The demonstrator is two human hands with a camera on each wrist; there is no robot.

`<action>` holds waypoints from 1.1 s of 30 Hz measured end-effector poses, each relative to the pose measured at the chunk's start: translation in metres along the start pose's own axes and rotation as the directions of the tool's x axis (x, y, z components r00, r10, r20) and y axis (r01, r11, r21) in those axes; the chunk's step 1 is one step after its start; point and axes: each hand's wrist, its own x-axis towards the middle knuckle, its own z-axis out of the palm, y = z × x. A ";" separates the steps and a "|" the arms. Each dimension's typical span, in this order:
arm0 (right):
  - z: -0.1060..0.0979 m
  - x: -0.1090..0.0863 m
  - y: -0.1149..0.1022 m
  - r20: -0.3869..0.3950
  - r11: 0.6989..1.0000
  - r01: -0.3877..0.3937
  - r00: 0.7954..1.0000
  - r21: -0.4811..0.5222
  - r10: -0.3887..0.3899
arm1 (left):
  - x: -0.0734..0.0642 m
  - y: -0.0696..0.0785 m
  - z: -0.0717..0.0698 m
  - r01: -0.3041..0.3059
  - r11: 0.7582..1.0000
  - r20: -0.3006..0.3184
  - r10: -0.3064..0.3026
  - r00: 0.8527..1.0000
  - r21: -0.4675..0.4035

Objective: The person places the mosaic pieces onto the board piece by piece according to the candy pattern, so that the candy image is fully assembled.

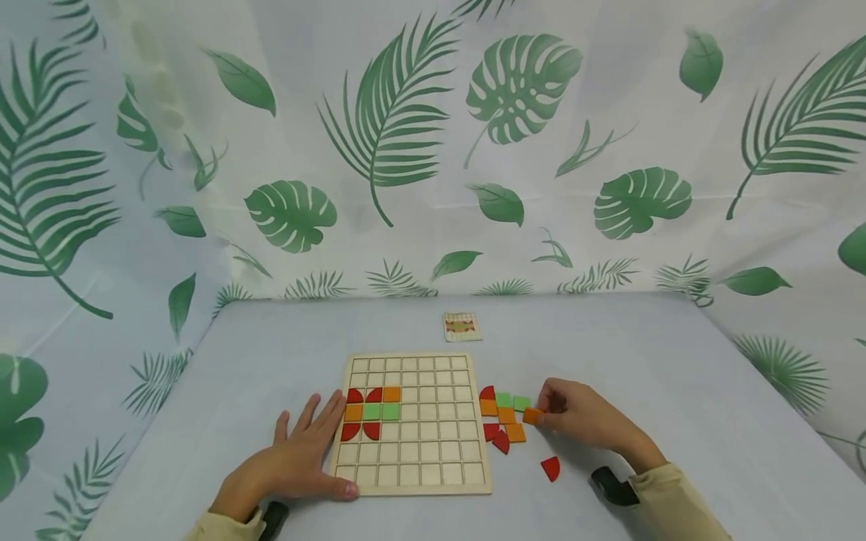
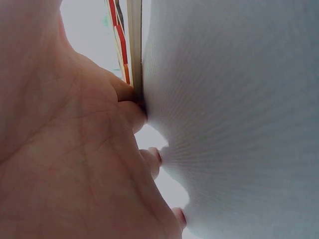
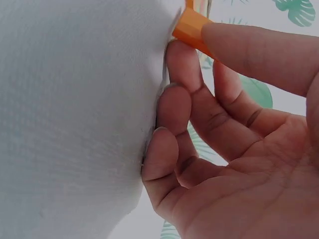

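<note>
My left hand [image 1: 294, 460] lies with spread fingers along the left side of a wooden grid board [image 1: 419, 485], its thumb and index finger touching the frame. Several red quarter-round tiles [image 1: 350, 431], two orange square tiles [image 1: 392, 394] and two green square tiles [image 1: 371, 412] sit in cells on the board's left part. To the right of the board, my right hand [image 1: 588, 417] pinches an orange square tile [image 1: 533, 416] by thumb and fingers, close to the tabletop. In the right wrist view the thumb presses on that orange tile [image 3: 192, 30], the other fingertips resting on the cloth.
Loose tiles lie against the board's right side: green squares [image 1: 522, 403], orange squares [image 1: 516, 433] and red quarter-rounds [image 1: 501, 442]. One red quarter-round [image 1: 551, 469] lies apart, nearer the front. A small pattern card [image 1: 462, 327] lies behind the board. Leaf-printed cloth hangs around the table.
</note>
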 end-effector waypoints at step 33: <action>0.022 0.042 -0.052 0.111 0.975 0.168 0.976 0.144 -0.185 | -0.004 0.004 -0.006 -0.005 1.000 0.002 0.005 1.000 0.011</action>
